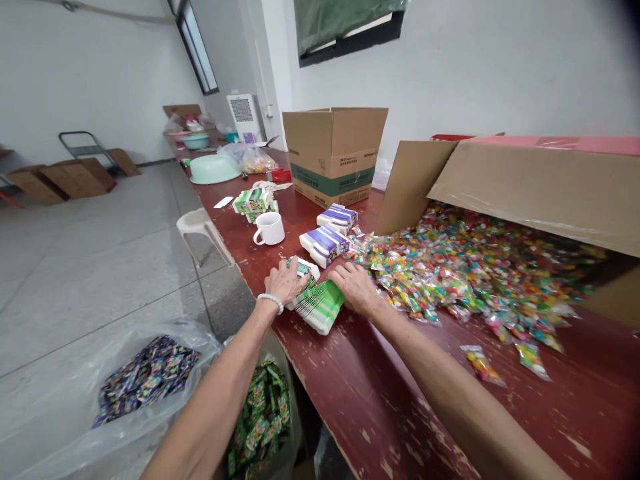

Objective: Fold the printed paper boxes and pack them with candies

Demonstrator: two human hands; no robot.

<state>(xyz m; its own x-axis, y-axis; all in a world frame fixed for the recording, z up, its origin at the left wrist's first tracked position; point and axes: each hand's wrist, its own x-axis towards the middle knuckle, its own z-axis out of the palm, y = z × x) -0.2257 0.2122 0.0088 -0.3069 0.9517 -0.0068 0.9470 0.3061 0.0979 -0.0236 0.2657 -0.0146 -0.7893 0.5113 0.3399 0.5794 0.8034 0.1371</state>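
A fanned stack of flat green-and-white cartons (323,308) lies on the dark red table between my two hands. My left hand (284,284), with a pale bead bracelet at the wrist, is closed over the stack's left end, beside a white-and-green piece (306,269) at its far side. The fingers of my right hand (354,285) are bent against the stack's right edge; their tips are partly hidden. Just beyond are two purple-and-white stacks (326,244) and a white mug (270,229). Clear packets of colourful candies (440,267) spread in a heap to the right.
A large tipped carton (540,180) spills the candies; an upright carton (336,157) stands behind. Below the table's left edge are a bag of purple packs (147,377) and a bag of green packs (263,417). A plastic stool (203,230) stands at left.
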